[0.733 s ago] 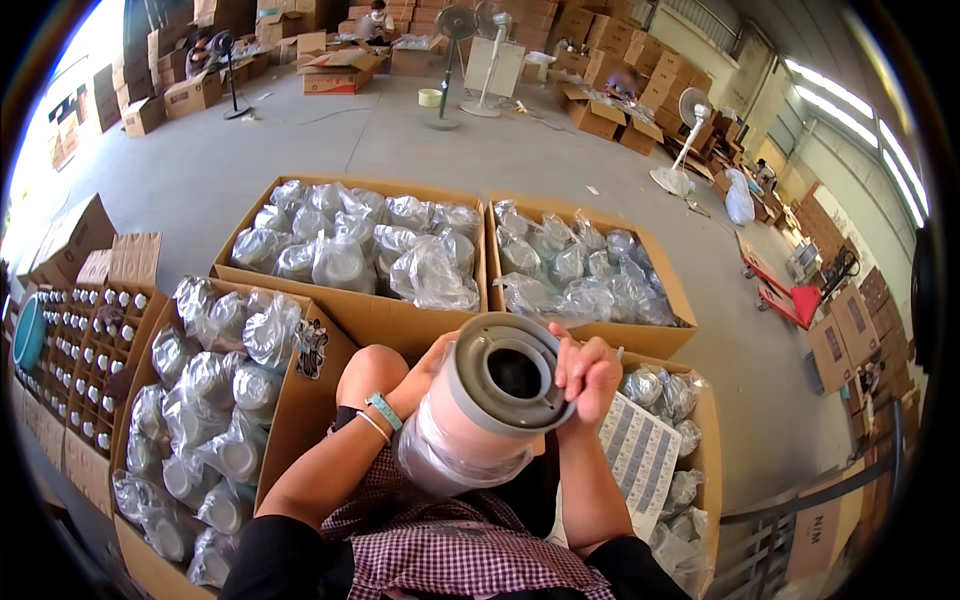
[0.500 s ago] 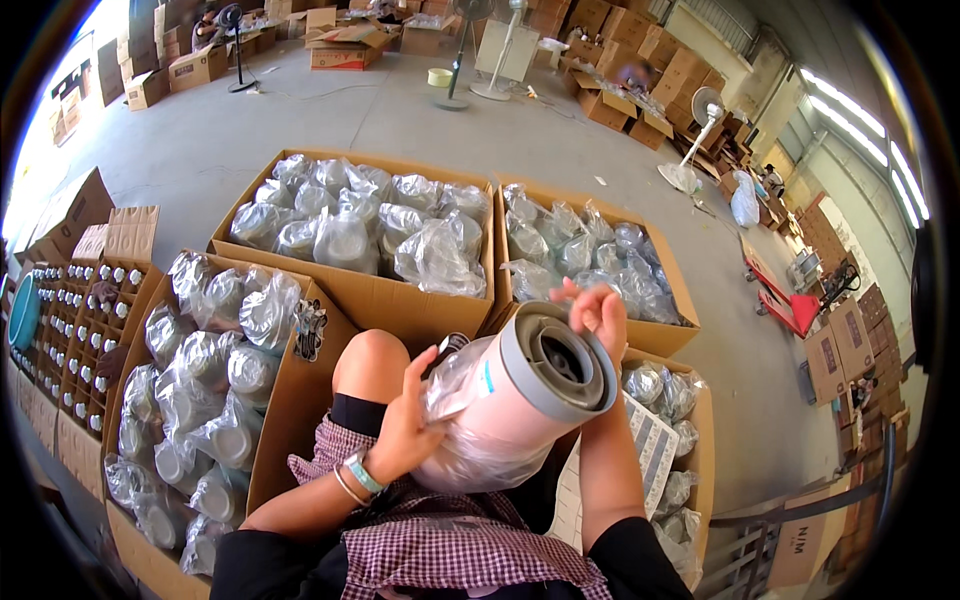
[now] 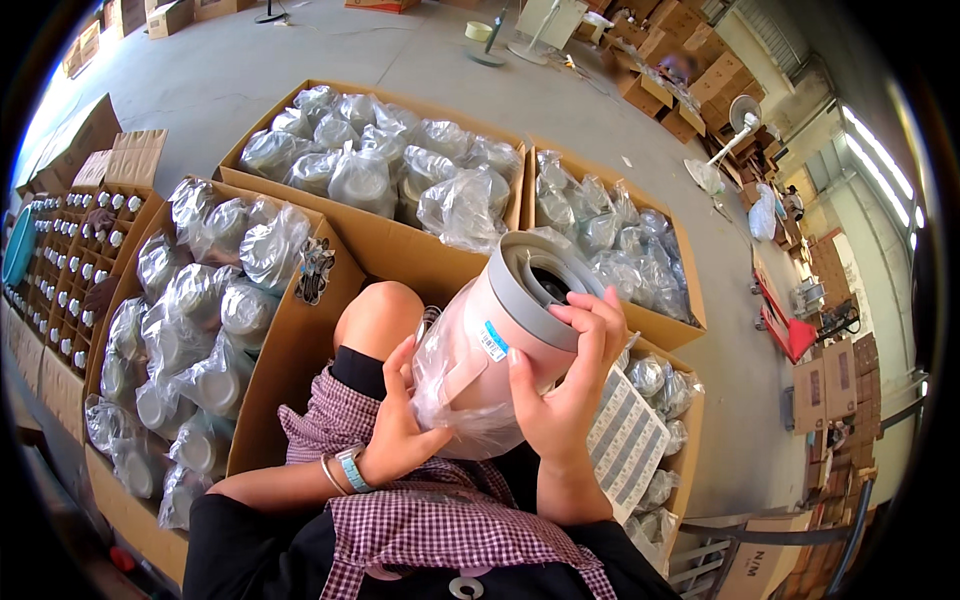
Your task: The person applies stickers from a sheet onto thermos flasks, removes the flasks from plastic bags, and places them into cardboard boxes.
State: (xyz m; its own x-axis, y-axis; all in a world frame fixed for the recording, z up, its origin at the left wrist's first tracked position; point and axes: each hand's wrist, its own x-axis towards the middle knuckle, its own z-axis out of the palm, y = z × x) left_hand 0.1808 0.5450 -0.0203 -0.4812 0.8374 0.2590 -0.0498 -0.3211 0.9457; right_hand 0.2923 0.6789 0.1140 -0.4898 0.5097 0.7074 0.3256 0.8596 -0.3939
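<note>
A pink cylinder-shaped container with a grey ringed end (image 3: 500,340) is tilted in front of me, its lower part inside a clear plastic bag (image 3: 437,385). My left hand (image 3: 405,425) is wrapped round the bagged lower part. Fingers of my right hand (image 3: 572,375) grip the grey rim and upper side, thumb beside a small blue-and-white sticker (image 3: 494,341). Below my right forearm lies a sheet of printed labels (image 3: 627,440), partly covered by the arm.
Open cardboard cartons of bagged pieces surround me: one left (image 3: 345,270), one ahead (image 3: 525,190), one ahead right (image 3: 690,340) and one at my right side (image 3: 688,465). Far left stands a divided crate of white-capped items (image 3: 75,262). A red pallet jack (image 3: 795,335) stands farther right.
My right hand has come down onto the container's rim and side, where it was raised behind it. The container has turned, bringing its sticker into fuller view. The whole view has shifted.
</note>
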